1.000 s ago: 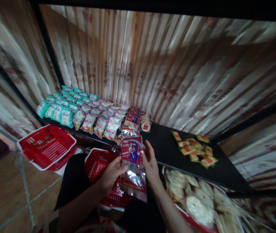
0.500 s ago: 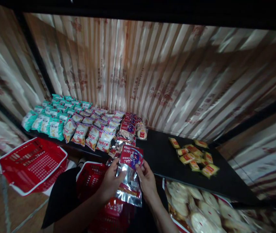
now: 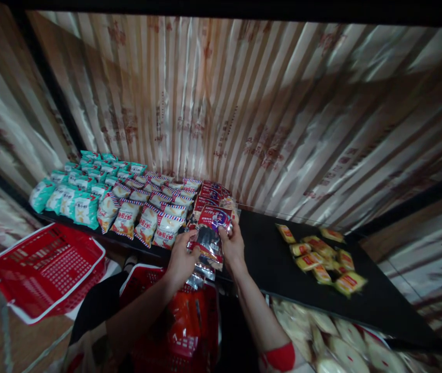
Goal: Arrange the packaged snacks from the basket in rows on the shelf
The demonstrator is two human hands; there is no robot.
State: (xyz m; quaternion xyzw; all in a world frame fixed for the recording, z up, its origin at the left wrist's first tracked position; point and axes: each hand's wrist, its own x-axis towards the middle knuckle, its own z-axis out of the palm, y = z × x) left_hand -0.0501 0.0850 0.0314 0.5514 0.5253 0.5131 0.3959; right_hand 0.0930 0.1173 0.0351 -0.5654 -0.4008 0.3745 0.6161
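Observation:
Between both hands is a red and silver snack packet [image 3: 214, 218], held over the front of the shelf at the row of like red packets [image 3: 210, 192]. My left hand [image 3: 182, 259] grips its left edge, fingers closed. On the right edge my right hand [image 3: 232, 246] pinches it with the thumb on top. More silver packet ends [image 3: 201, 274] show just below the held one; whether they are in my grip or lie on the shelf edge I cannot tell. Left of the row stand white and red snack bags [image 3: 168, 228] in several lines.
Teal snack bags [image 3: 86, 208] fill the far left of the black shelf [image 3: 260, 243]. Small yellow packets [image 3: 322, 254] lie loosely to the right. Below are an orange-filled red basket [image 3: 143, 274], another red basket [image 3: 46, 269] and bagged round pale items [image 3: 345, 352]. A striped curtain [image 3: 205, 103] hangs behind.
Both hands have moved forward and up with the red packet, from above the basket to the row on the shelf. More of the basket's orange contents now shows.

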